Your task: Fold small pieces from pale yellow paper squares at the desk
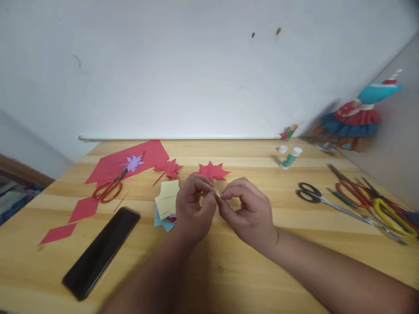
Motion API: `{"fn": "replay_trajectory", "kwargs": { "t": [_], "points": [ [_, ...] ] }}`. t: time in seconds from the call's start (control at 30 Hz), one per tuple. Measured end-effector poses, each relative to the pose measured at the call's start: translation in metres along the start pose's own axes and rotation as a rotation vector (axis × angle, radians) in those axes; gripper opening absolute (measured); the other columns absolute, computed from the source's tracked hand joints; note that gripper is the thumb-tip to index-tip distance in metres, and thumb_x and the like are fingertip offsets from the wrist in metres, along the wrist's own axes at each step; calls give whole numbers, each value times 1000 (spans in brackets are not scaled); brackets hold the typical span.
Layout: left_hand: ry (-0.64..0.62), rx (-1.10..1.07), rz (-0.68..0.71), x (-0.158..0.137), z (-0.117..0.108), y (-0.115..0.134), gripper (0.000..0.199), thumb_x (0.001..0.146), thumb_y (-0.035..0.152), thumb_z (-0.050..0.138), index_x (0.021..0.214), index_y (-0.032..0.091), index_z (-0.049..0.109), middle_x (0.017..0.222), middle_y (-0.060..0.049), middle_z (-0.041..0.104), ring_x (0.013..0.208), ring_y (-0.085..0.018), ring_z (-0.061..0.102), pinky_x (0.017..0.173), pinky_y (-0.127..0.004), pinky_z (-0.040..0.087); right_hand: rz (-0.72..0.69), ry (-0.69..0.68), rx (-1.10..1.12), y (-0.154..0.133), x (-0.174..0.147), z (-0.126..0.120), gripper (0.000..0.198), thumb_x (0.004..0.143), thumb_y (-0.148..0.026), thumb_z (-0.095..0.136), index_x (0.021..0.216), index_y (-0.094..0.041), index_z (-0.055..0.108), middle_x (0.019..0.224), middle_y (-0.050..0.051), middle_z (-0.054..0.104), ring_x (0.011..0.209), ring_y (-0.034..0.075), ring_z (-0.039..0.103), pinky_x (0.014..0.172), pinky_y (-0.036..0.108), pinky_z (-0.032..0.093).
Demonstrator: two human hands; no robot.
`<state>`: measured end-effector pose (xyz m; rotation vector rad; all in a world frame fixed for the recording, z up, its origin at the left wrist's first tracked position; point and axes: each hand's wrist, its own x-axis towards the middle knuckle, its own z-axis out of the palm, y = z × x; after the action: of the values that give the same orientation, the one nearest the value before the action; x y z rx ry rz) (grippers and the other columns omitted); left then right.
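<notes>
On the counter (235, 279), a dark phone (102, 253) lies diagonally toward the near-left corner. Farther out, two red paper diamonds (84, 209) lie by the left edge, their sides straight and unnotched. Midway between the left and right edges, the left hand (196, 209) pinches a small yellow paper piece (214, 190) between thumb and fingers; the right hand (247, 213) closes its thumb and forefinger on the other end. The fingers hide whether the piece is folded. Beside the left hand rests a stack of yellow paper squares (168, 198) over blue paper (161, 220), apparently unworked stock. Black-handled scissors (310, 192) lie toward the right edge, orange-handled scissors (109, 190) toward the left. Beyond the hands, a red paper star (214, 171) and a purple paper star (134, 163) appear complete, judging by their outlines; the yellow piece appears unfinished. Toward the far edge stand an uncapped glue stick (291, 158) and its white cap (283, 149).
</notes>
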<state>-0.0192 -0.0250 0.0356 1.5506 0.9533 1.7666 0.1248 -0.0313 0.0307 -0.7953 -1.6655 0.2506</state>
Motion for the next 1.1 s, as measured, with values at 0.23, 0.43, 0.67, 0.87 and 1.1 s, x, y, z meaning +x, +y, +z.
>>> {"fn": "replay_trajectory", "kwargs": {
  "t": [0.23, 0.43, 0.67, 0.87, 1.1],
  "points": [
    [-75, -16, 7, 2, -3, 3, 19, 74, 2, 61, 77, 21, 59, 84, -1, 62, 76, -14, 60, 65, -25, 48, 12, -45, 31, -1, -2, 0, 16, 89, -11, 69, 90, -25, 61, 85, 2, 66, 81, 19, 64, 71, 34, 53],
    [-117, -47, -36, 3, -4, 4, 16, 74, 5, 62, 73, 21, 58, 80, -1, 61, 75, -15, 59, 66, -27, 47, 10, -130, -25, 1, -1, -1, 14, 91, -14, 63, 89, -25, 56, 84, 2, 62, 82, 21, 60, 72, 36, 50],
    [-129, -69, -87, 6, -5, 4, 15, 71, 7, 61, 72, 21, 57, 78, -1, 59, 73, -15, 56, 64, -26, 45, -3, -115, -4, -2, 1, 0, 17, 87, -9, 62, 87, -26, 56, 77, -1, 59, 72, 18, 59, 62, 31, 48],
    [-133, -110, -106, 6, -6, 4, 14, 73, 8, 64, 73, 22, 60, 78, -1, 60, 75, -16, 58, 66, -27, 47, 44, -100, 43, -1, -2, 0, 15, 89, -11, 64, 86, -25, 58, 79, 0, 61, 75, 18, 60, 66, 32, 50],
    [-114, -91, -164, 6, -6, 2, 19, 75, 9, 62, 85, 22, 72, 86, -3, 69, 80, -17, 64, 71, -28, 51, 393, -6, 276, 5, -6, 7, 7, 94, -20, 64, 89, -24, 60, 75, -2, 61, 64, 14, 56, 58, 27, 49]
  ]
}}
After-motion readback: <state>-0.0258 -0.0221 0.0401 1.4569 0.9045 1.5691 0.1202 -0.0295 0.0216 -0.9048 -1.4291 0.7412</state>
